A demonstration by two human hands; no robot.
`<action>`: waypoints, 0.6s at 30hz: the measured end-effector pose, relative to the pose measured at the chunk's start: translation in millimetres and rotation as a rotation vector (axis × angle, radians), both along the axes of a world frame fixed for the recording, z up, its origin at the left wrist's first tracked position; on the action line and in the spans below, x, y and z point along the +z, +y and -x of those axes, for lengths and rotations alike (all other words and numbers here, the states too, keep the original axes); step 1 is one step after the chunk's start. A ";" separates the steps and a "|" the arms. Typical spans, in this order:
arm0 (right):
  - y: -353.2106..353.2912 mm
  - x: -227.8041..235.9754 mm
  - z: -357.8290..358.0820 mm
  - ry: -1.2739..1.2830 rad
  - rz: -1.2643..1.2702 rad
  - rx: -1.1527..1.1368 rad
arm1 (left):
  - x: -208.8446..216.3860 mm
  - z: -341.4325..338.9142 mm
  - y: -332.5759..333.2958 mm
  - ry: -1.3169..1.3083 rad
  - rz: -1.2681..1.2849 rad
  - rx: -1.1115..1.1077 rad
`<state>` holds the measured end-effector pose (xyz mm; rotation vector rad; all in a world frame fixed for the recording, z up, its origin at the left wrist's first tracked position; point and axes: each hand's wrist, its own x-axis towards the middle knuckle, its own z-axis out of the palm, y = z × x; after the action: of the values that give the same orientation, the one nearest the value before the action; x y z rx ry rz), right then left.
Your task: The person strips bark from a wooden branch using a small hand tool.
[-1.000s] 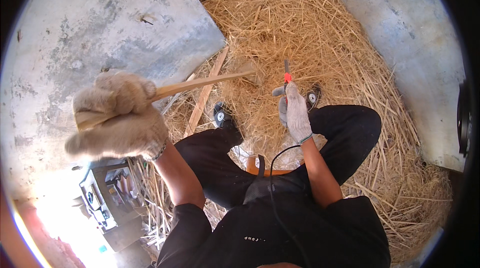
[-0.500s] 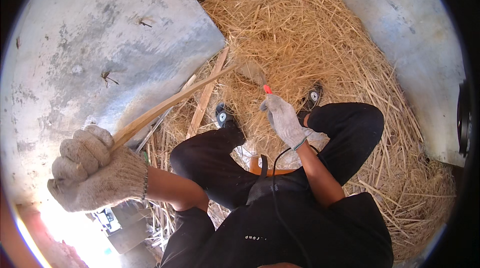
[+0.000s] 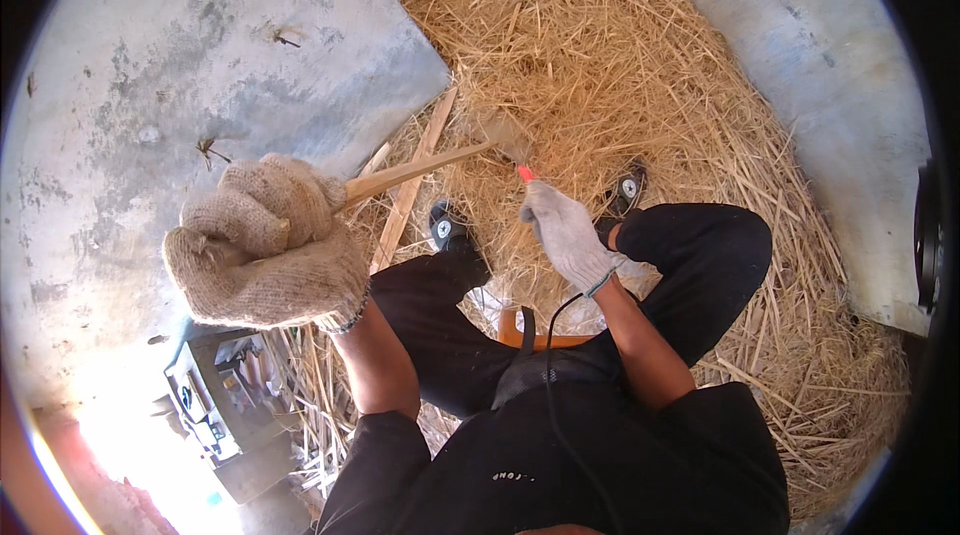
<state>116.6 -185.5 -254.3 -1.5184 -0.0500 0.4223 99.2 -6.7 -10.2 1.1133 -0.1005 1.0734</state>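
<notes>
The left hand, in a coarse knitted glove, is balled tight around the pale wooden handle of a hammer; the shaft runs out to a dull metal head lying over the straw heap. The right hand, gloved in thinner grey knit, has its fingers drawn together pinching a small red-tipped tool just below the hammer head; both sit at the near edge of the heap, which is dry, golden and tangled. A flat wooden slat lies against the heap's left edge; farther left of the heap, beneath the clenched glove, an open box holds small mixed items, too glared to tell apart.
</notes>
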 end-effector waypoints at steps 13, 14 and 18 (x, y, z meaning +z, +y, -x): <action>42.9 12.9 10.3 -0.350 0.448 0.394 | -13.1 7.2 56.2 -0.220 -0.743 -0.917; 43.2 -13.7 2.2 -0.267 0.556 0.421 | -14.6 6.9 55.9 -0.221 -0.741 -0.951; 39.1 -80.1 -22.0 -0.176 0.663 0.355 | 0.9 12.1 66.1 -0.140 -0.674 -0.971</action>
<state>138.6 -146.4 -334.4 -2.2107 -0.3502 0.6248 87.1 59.4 -9.3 1.3408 -1.0637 0.2120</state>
